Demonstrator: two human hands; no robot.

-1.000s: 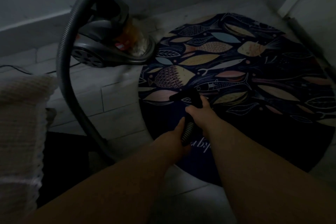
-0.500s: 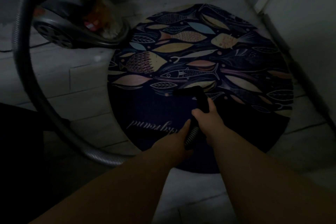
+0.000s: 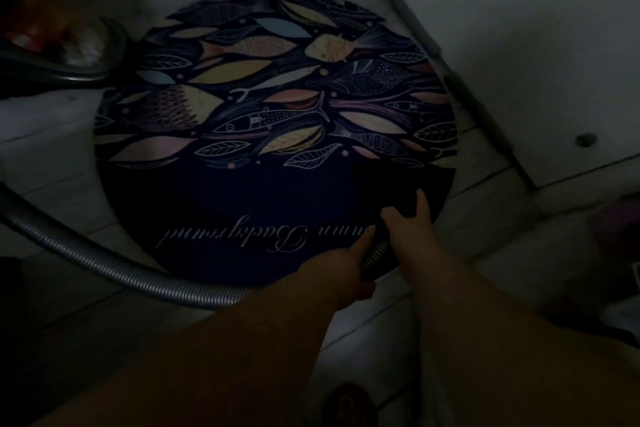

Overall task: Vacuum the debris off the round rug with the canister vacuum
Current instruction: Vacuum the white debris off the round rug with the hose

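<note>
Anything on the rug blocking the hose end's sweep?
Nothing visible. The left hand and right hand grip the hose at the near-right edge of the rug; the pattern ahead looks bare. The canister sits at the far-left edge. The hose tip is lost in the dark.

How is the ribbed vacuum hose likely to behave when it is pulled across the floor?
The ribbed hose is probably floppy, not stiff: it sweeps in a loose curve over the floor. Its ridges may catch on the edge of the round rug. The left hand grips it behind the black nozzle in the right hand, so it seems fairly light.
</note>
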